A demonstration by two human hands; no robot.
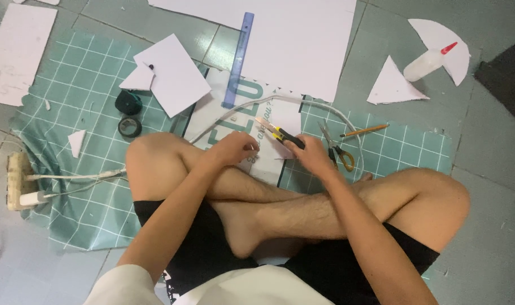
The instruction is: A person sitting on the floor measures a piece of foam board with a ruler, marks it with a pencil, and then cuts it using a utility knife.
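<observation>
A grey-green tiled floor lies under a teal gridded mat, evenly lit.

**A:** So we're down on the grey tiled floor, and over it we've got a teal sheet with a white grid spread out, kinda wrinkled.

**B:** Yep. On the sheet we see two dark tape rolls, white card pieces, a small white triangle scrap, scissors and a pencil just beside them.

**A:** A blue ruler lies across the big white board up top. Off to the right on bare floor: a glue bottle with a red tip on a white fan-shaped piece, near a white triangle.

**B:** And a power strip at the left edge, white cable running across the sheet.
</observation>
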